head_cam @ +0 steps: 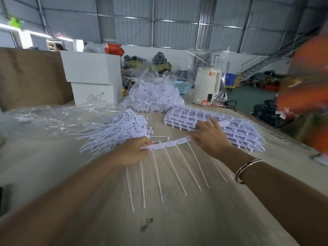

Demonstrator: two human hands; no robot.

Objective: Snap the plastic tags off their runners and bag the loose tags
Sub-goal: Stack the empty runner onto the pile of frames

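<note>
Two hands on one runner point(168, 143), long way lying nine to three o'clock, thin tails toward six. Left hand point(132, 151) pinching its nine o'clock end, right hand point(209, 135) its three o'clock end. Loose tags point(122, 132) farther, eleven o'clock; full stack point(213, 125) at one.

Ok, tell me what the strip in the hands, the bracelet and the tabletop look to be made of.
Strip of tags, held at its ends by the left hand and right hand: white moulded plastic, matte, with thin, slightly bending tails.
Bracelet: probably metal, given its bright polished glints.
Tabletop: pale wood or plywood, judging by the faint grain and dark knots, unvarnished.
</note>
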